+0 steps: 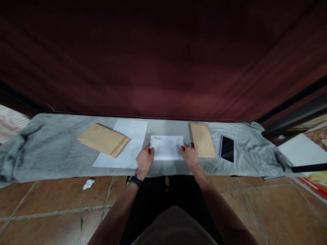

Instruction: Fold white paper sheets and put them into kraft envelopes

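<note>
Though illegible, faint envelope [104,140] mark [96,127] near paper [167,149] in both hands [145,158] [189,156].

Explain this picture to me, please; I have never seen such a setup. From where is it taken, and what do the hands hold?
There is no machine, only a person's left hand and right hand, both bare. One camera, worn on the head, looks forward and down. The hands grip opposite edges of a small white sheet. On the grey cloth, at left, stacked brown envelopes lie partly over larger white paper; at right lie another brown envelope and a smartphone.
</note>
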Demonstrator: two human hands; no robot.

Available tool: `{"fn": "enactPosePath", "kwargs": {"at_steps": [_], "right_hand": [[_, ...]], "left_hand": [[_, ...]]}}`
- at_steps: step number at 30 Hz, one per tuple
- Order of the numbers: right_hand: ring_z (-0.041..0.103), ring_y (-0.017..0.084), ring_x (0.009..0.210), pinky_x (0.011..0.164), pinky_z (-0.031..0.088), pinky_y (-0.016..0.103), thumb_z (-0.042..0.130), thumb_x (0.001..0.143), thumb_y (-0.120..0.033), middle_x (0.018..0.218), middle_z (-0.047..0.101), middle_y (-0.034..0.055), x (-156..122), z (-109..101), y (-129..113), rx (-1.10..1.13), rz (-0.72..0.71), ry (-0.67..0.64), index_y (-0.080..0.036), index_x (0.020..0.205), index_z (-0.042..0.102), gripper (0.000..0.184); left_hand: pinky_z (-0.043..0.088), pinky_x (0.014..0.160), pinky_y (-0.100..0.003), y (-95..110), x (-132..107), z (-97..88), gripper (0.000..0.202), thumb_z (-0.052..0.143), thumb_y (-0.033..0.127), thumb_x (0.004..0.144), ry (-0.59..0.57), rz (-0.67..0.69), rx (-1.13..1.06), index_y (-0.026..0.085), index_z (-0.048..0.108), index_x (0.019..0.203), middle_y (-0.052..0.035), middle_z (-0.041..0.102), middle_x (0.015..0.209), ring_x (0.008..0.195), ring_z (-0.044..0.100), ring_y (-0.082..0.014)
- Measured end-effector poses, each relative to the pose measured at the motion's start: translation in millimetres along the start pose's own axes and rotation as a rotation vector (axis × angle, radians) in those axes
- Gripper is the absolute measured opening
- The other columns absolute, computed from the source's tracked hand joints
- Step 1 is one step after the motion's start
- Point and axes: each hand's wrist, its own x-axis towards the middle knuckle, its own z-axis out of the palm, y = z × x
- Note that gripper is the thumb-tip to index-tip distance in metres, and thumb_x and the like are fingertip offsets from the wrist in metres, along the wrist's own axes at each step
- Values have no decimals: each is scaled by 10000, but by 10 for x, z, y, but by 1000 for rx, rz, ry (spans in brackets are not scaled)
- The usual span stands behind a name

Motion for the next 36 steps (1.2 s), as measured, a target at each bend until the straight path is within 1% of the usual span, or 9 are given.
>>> {"fn": "enactPosePath", "kwargs": {"at_steps": [4,9,15,18,20,24,28,32,36], "right_hand": [[763,241,818,736,522,278,490,1026,-375,836,777,155,45,33,-4,-23,-4,35,-121,988,748,364],[762,240,788,732,522,288,500,1023,-354,808,770,168,111,61,-16,-40,-25,78,-103,978,745,353],[760,256,781,718,524,311,465,1032,-362,804,763,173,171,68,-33,-46,-10,82,-106,968,738,380],[756,262,786,713,519,314,444,1037,-363,800,753,177,182,71,-40,-53,3,82,-92,1010,723,390],[751,258,777,708,513,314,446,1036,-355,805,749,167,170,71,-48,-57,14,85,-85,1102,693,373],[727,256,831,757,508,345,437,1029,-304,977,740,163,85,70,-93,-33,3,170,-109,1254,612,345],[638,302,1091,924,470,417,444,1020,-311,1228,671,207,-26,129,-198,30,-160,295,-111,1364,547,411],[462,301,1362,1108,363,455,421,1037,-361,1515,493,184,-108,304,-311,108,-366,292,-128,1482,456,504],[368,311,1454,1184,272,500,410,1046,-390,1594,395,173,-175,473,-322,101,-379,268,-133,1516,433,537]], "left_hand": [[493,753,-329,29,46,11,389,398,446,1001,30,-19,18,210,684,1119,-122,772,959,922,731,-274],[508,765,-344,67,115,17,393,400,434,998,52,-16,16,204,692,1125,-132,771,962,921,734,-281],[519,782,-350,54,214,112,408,396,442,1004,91,-18,8,197,703,1113,-142,770,944,916,737,-280],[522,785,-347,63,232,135,412,389,442,1009,91,-17,21,191,698,1116,-144,770,950,917,738,-277],[523,781,-345,76,227,130,413,382,437,1013,85,-10,33,185,688,1129,-144,770,953,913,740,-276],[525,772,-347,95,205,112,425,355,426,1027,73,30,82,167,664,1162,-158,768,935,912,745,-282],[527,771,-351,96,204,110,419,339,416,1037,63,76,125,168,639,1190,-158,769,940,912,749,-286],[529,771,-355,89,216,114,419,326,408,1042,56,86,139,167,635,1191,-164,768,933,917,750,-290],[528,758,-347,83,209,116,431,317,399,1044,58,102,139,148,630,1204,-175,766,924,907,753,-293]]}}
